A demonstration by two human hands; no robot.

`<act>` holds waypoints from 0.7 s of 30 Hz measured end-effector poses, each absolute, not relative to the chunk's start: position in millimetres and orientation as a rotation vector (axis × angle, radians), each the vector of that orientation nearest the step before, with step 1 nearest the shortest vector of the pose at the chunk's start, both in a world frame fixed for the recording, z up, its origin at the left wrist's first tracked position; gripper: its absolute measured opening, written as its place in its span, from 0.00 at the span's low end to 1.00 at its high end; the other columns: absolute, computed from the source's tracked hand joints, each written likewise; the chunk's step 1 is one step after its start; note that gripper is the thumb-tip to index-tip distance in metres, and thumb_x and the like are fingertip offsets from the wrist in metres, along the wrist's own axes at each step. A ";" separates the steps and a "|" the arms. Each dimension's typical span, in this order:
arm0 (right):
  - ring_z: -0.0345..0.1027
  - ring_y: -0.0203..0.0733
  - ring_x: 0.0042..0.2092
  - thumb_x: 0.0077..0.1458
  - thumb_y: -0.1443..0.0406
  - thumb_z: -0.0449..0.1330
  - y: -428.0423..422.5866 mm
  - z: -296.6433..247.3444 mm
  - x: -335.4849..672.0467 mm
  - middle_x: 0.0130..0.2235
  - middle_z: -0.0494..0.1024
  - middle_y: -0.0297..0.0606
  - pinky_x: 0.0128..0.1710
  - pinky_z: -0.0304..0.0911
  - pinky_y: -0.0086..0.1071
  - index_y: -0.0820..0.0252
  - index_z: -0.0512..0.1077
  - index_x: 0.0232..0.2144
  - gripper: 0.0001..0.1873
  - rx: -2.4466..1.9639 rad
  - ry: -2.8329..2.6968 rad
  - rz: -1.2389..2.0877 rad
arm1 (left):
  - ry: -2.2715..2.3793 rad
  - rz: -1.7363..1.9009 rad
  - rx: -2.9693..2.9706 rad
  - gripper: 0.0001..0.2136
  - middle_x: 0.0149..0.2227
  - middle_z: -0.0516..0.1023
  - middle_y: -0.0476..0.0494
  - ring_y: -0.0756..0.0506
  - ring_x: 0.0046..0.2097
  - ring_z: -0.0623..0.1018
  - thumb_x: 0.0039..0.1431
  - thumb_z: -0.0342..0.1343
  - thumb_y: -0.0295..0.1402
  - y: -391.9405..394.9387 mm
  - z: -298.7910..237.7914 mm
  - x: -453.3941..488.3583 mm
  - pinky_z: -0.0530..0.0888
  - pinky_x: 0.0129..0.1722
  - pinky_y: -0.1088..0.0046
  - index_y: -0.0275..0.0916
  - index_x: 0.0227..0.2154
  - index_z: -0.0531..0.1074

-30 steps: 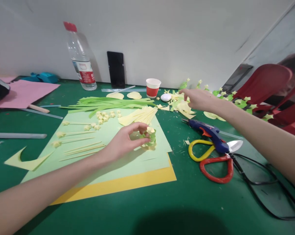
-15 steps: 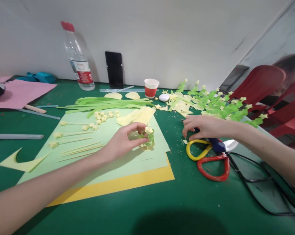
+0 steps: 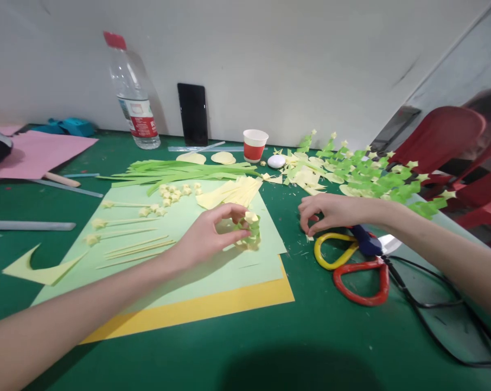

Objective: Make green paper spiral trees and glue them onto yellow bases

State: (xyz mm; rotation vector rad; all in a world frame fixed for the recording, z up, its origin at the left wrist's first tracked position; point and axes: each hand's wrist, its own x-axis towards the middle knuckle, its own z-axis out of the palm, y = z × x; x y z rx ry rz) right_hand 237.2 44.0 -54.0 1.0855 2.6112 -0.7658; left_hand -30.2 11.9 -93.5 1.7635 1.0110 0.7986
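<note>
Between the thumb and fingers of my left hand (image 3: 218,231) is a small green paper piece topped by a pale yellow star (image 3: 251,218), held above a light green sheet (image 3: 212,271). My right hand (image 3: 330,210) is lowered to the table to its right, fingers curled together. A small pale scrap (image 3: 309,238) shows just under those fingertips; what they grip, if anything, is hidden. Beside that hand lie scissors with yellow and red handles (image 3: 361,298) and a dark blue corded tool (image 3: 368,243), partly covered by the hand.
Folded paper stars (image 3: 174,193), thin yellow sticks (image 3: 135,253) and green strips (image 3: 180,172) lie at left. A paper cup (image 3: 254,145), bottle (image 3: 137,117) and phone (image 3: 193,114) stand by the wall. Star-tipped green stems (image 3: 359,168) fill the back right. A black cable (image 3: 424,326) runs right.
My right hand has shifted slightly left and down, and now covers a dark part and metal tip seen near its fingers before. My left hand keeps its hold. The view has shifted slightly.
</note>
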 end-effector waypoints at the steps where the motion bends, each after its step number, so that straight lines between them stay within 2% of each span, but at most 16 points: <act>1: 0.59 0.38 0.32 0.53 0.57 0.57 44.1 -54.1 237.5 0.29 0.65 0.38 0.33 0.56 0.32 0.63 0.75 0.30 0.14 1.084 2.614 -0.765 | 1.007 0.803 1.763 0.07 0.37 0.75 0.46 0.43 0.41 0.75 0.48 0.57 0.32 12.2 -94.1 -30.2 0.73 0.43 0.63 0.42 0.33 0.70; 4: 0.59 0.38 0.33 0.52 0.57 0.57 44.5 -55.4 238.6 0.28 0.65 0.37 0.33 0.57 0.31 0.62 0.75 0.29 0.14 1.051 2.614 -0.767 | 0.995 0.822 1.762 0.07 0.36 0.75 0.47 0.42 0.41 0.75 0.48 0.57 0.32 13.6 -96.3 -29.9 0.74 0.42 0.63 0.42 0.33 0.70; 11: 0.60 0.38 0.34 0.57 0.59 0.51 37.4 -57.9 236.0 0.28 0.68 0.38 0.35 0.57 0.32 0.58 0.75 0.26 0.16 1.001 2.627 -0.619 | 0.981 0.855 1.755 0.07 0.36 0.75 0.46 0.43 0.40 0.76 0.48 0.58 0.31 13.5 -98.4 -29.4 0.74 0.41 0.63 0.43 0.32 0.71; 16: 0.61 0.44 0.38 0.56 0.64 0.46 44.8 -47.0 234.5 0.32 0.69 0.42 0.36 0.57 0.37 0.60 0.71 0.29 0.14 1.259 2.711 -0.215 | 0.961 0.861 1.741 0.06 0.36 0.76 0.46 0.43 0.39 0.77 0.49 0.57 0.29 12.8 -97.5 -30.5 0.75 0.40 0.63 0.43 0.32 0.71; 21: 0.61 0.48 0.43 0.56 0.66 0.49 74.7 -38.2 239.8 0.35 0.71 0.47 0.39 0.58 0.41 0.62 0.71 0.31 0.11 1.668 2.639 0.179 | 0.967 0.864 1.724 0.06 0.36 0.75 0.46 0.43 0.39 0.77 0.48 0.57 0.29 12.5 -96.3 -30.4 0.75 0.40 0.63 0.43 0.31 0.71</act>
